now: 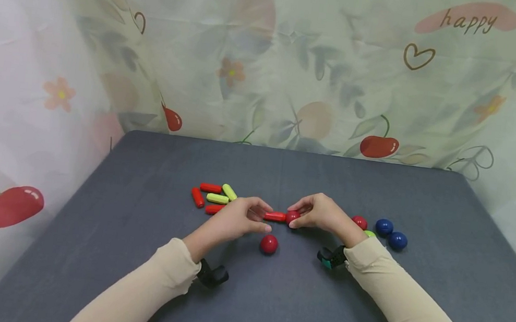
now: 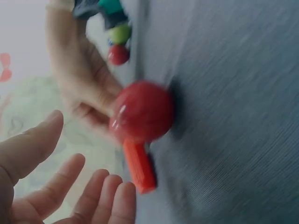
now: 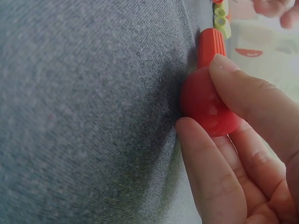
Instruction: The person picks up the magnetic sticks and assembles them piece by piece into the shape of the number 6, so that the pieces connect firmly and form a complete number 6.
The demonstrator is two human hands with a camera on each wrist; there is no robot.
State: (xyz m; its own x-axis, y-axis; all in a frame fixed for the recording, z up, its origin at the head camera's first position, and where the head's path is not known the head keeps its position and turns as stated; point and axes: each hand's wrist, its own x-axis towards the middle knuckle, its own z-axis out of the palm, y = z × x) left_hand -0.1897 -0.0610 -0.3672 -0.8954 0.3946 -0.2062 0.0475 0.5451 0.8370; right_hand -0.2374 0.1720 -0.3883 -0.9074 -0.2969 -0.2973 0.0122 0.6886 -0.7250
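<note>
My right hand (image 1: 323, 216) pinches a glossy red ball (image 3: 205, 100) between thumb and fingers, low over the dark cloth. A ridged red stick (image 3: 211, 45) meets this ball end-on and points to the left in the head view. My left hand (image 1: 240, 217) is at the stick's other end, thumb and fingers spread with a gap between them and nothing gripped. Another red ball (image 1: 269, 244) lies on the cloth in front of the two hands.
Left of the left hand lie several short sticks, some red (image 1: 197, 197) and some yellow-green (image 1: 218, 198). Beyond the right wrist are a red ball (image 1: 359, 222), a partly hidden green ball (image 1: 370, 234) and two blue balls (image 1: 384, 227). A patterned curtain (image 1: 291, 70) stands behind the table.
</note>
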